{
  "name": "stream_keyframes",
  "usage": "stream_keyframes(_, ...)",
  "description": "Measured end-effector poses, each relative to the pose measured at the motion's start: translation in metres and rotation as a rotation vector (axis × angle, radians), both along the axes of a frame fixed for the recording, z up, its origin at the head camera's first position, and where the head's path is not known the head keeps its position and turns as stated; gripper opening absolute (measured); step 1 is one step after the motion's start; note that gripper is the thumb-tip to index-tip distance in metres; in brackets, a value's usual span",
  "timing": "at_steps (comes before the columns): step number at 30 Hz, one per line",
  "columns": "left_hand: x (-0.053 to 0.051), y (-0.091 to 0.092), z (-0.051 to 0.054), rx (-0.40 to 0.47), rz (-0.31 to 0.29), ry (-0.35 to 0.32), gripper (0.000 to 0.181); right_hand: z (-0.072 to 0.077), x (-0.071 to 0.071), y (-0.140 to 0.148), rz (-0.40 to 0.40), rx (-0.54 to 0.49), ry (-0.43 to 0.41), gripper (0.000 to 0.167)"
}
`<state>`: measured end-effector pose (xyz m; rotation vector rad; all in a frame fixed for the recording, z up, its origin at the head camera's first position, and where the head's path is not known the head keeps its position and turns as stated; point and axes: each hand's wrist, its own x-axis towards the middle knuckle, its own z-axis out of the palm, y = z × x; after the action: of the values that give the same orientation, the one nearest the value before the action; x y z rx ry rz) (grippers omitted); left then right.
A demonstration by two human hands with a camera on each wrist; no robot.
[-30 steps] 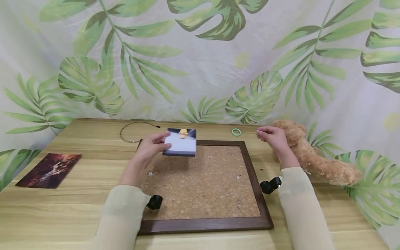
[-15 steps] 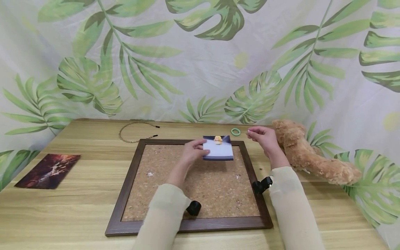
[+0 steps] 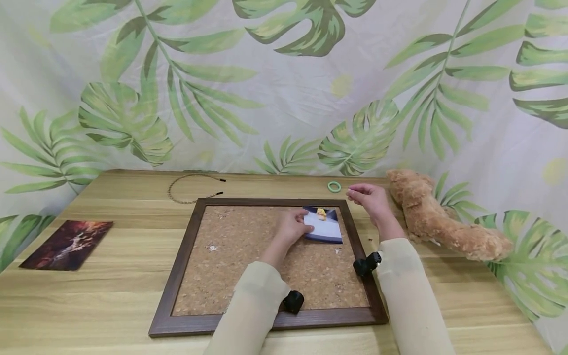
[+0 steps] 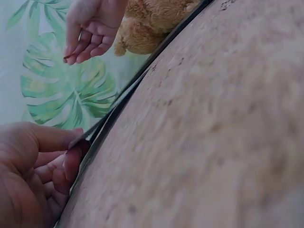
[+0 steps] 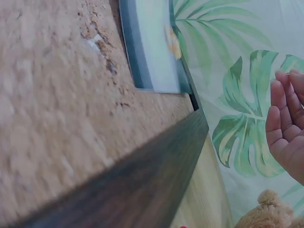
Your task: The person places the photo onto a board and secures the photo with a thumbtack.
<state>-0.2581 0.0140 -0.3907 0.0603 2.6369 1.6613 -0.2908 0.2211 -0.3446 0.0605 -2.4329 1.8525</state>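
Note:
The left hand pinches the left edge of a small picture card with a yellow figure, over the upper right corner of a framed cork board. In the left wrist view the card is edge-on between the thumb and fingers of the left hand. Just beyond the frame's upper right corner, the right hand is raised with its thumb and fingertips together. A tiny dark thing shows at the fingertips of that right hand in the left wrist view; what it is cannot be told.
A dark red picture lies on the table's left side. Behind the frame are a cord with black ends and a green ring. Brown plush lies at the right, a tiny object beside the frame. Leaf-patterned cloth hangs behind.
The left hand has carried the card rightward and lowered it to the board's upper right corner. The right hand has moved a little left and stays pinched.

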Motion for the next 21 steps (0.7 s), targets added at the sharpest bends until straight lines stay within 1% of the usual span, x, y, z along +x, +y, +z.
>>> stream_keyframes(3, 0.001, 0.001, 0.0, -0.104, 0.004, 0.018, 0.043, -0.004, -0.002, -0.002, 0.01, 0.007, 0.011, 0.03)
stream_keyframes(5, 0.002, 0.002, 0.0, -0.17, -0.005, 0.035, 0.044, -0.009, -0.005, -0.004, 0.02, 0.006, 0.022, 0.029)
stream_keyframes(7, 0.003, 0.002, 0.001, -0.218, -0.018, 0.035, 0.045, -0.025, -0.017, -0.001, 0.072, -0.049, 0.039, 0.024)
stream_keyframes(10, 0.004, 0.003, 0.002, -0.266, -0.041, 0.033, 0.045, -0.035, -0.021, -0.009, 0.08, -0.051, 0.024, 0.02)
stream_keyframes(12, 0.004, 0.004, 0.003, -0.286, -0.05, 0.029, 0.046, -0.041, -0.024, -0.016, 0.069, -0.061, -0.007, 0.018)
stream_keyframes(13, 0.004, 0.004, 0.003, -0.297, -0.053, 0.034, 0.046, -0.038, -0.019, -0.024, 0.041, -0.03, -0.025, 0.02)
stream_keyframes(14, 0.004, 0.004, 0.003, -0.305, -0.06, 0.041, 0.046, -0.037, -0.017, -0.03, 0.018, -0.006, -0.046, 0.022)
stream_keyframes(15, 0.004, 0.005, 0.003, -0.315, -0.064, 0.05, 0.046, -0.038, -0.017, -0.033, 0.016, -0.004, -0.056, 0.021)
stream_keyframes(17, 0.004, 0.005, 0.003, -0.333, -0.073, 0.062, 0.046, -0.043, -0.018, -0.037, 0.001, 0.014, -0.093, 0.022)
stream_keyframes(21, 0.004, 0.006, 0.002, -0.392, -0.086, 0.09, 0.047, -0.05, -0.019, -0.039, -0.034, 0.068, -0.121, 0.02)
